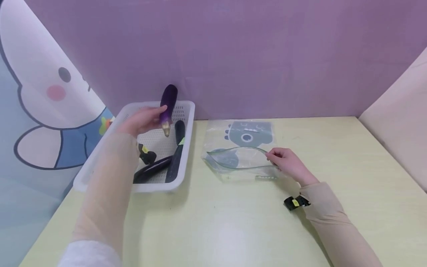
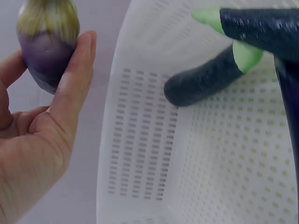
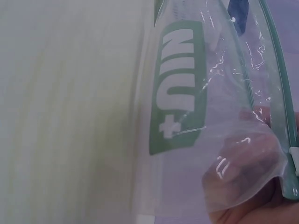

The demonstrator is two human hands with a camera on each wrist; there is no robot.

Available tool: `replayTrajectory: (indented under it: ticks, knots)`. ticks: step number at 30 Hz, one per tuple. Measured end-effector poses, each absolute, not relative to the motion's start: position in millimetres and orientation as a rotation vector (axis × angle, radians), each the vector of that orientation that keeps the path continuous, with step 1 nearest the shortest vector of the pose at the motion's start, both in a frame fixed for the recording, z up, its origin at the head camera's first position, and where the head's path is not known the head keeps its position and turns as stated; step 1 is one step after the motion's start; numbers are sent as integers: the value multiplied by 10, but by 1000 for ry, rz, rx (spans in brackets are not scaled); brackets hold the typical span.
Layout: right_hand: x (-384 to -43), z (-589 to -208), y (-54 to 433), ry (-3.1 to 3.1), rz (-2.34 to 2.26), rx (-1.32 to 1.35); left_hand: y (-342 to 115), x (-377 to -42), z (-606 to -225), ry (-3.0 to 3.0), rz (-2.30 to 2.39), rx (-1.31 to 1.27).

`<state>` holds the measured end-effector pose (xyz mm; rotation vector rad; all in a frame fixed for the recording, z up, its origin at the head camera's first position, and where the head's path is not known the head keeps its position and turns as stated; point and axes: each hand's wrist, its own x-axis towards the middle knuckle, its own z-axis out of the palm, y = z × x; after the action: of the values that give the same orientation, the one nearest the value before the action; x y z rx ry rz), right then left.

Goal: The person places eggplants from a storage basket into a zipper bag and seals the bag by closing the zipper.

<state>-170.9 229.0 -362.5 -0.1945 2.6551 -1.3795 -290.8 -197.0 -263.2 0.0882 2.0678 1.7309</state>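
Note:
My left hand (image 1: 143,120) holds a purple eggplant (image 1: 169,97) above the far side of a white perforated basket (image 1: 189,148). Its pale stem end points down toward me in the head view. The left wrist view shows the thumb and fingers around the eggplant (image 2: 49,56), just outside the basket wall. Inside the basket lie several darker vegetables (image 1: 174,163), long and green at one end. At the centre of the table, my right hand (image 1: 288,165) pinches the right end of the mouth of a clear zip bag (image 1: 247,137). The bag's two green-edged lips stand apart.
The pale wooden table (image 1: 227,230) meets a purple backdrop (image 1: 267,55) along its far edge. A cartoon-printed cloth (image 1: 56,148) hangs at the left behind the basket. Black wrist cameras (image 1: 293,203) are strapped to the sleeves.

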Motion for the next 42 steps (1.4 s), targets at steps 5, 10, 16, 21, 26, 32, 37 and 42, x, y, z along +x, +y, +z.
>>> replayTrajectory:
  ticks: [5,10,16,21,26,32,37,42]
  knots:
    - [-1718,-3625,2286,2644,-1389,-204,-1917,-2905,-2582,2017,1726,127]
    - [-1725,-3623,2290,2649,-1380,-215,-1764,-2829,-2496,1998,1719,197]
    - [-1736,-3632,2319,2648,-1380,-207,-1423,-2734,-2384,1857,1918,177]
    - [-1740,-3642,2318,2630,-1398,-208,-1174,-2636,-2308,1822,1965,124]
    - [-1753,-3638,2304,2623,-1394,-210,-1009,-2528,-2282,1859,1903,131]
    - [-1776,-3630,2308,2626,-1397,-217,-837,-2403,-2220,1850,1838,163]
    - [-1783,-3637,2322,2614,-1410,-212,-694,-2284,-2196,1826,1789,206]
    - [-1778,-3633,2312,2617,-1410,-216,-613,-2141,-2210,1807,1669,327]
